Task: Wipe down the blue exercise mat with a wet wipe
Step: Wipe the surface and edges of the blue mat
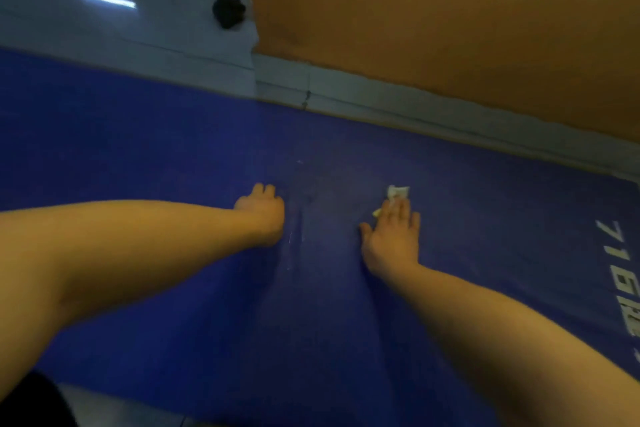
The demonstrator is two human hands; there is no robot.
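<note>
The blue exercise mat (214,156) fills most of the view, lying flat on a pale floor. My right hand (393,239) rests palm down on the mat right of centre, fingers pressing a crumpled white wet wipe (397,192) that sticks out beyond the fingertips. My left hand (261,213) leans on the mat a little to the left, fingers curled under, holding nothing. A faint crease runs down the mat between the two hands.
An orange wall (433,17) with a grey skirting board (398,100) runs along the mat's far edge. A small black lump (228,14) lies on the glossy pale floor (121,38) at the back left. White printed characters (620,274) mark the mat's right end.
</note>
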